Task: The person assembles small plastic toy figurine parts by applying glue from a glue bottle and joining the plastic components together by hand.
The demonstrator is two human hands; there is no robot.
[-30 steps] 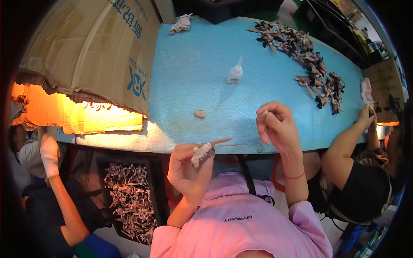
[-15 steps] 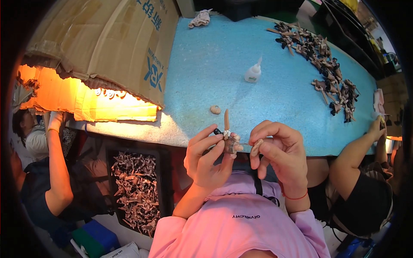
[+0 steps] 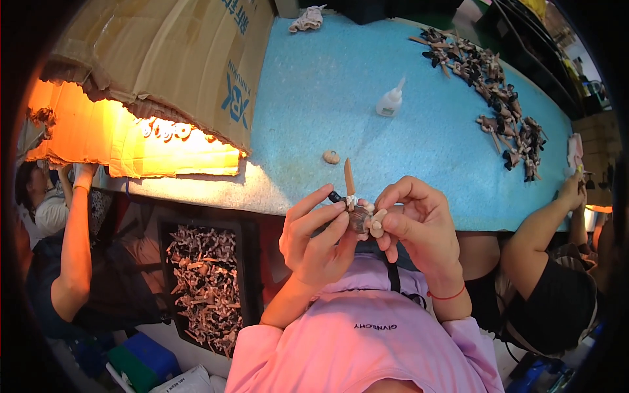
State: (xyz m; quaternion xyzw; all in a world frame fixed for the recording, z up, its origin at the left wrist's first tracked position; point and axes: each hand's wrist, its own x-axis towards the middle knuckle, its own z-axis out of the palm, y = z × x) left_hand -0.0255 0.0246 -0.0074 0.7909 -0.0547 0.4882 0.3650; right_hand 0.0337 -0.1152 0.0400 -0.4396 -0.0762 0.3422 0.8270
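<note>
Pinched in the fingers of my left hand (image 3: 308, 245) is a small figurine (image 3: 358, 219) with a brown body, a black part and a tan blade (image 3: 348, 177) pointing away from me. My right hand (image 3: 424, 226) closes thumb and fingers on a small beige piece (image 3: 377, 224), held against the figurine's right side; whether it is seated there I cannot tell. Just beyond my hands, a beige oval piece (image 3: 331, 157) lies on the blue tabletop (image 3: 314, 98). Farther back stands a white squeeze bottle (image 3: 389, 102) with a pointed nozzle.
Many figurines (image 3: 498, 98) lie heaped along the table's far right. A cardboard box (image 3: 177, 59), lit orange inside, occupies the left. Below the table edge sits a black crate (image 3: 249, 268) of figurines. A crumpled cloth (image 3: 307, 19) lies far back. Other people's arms (image 3: 78, 249) show at both sides.
My right hand has brought the beige piece leftward against the figurine; a gap lay between them before. My left hand keeps its hold on the figurine. The whole view has shifted slightly.
</note>
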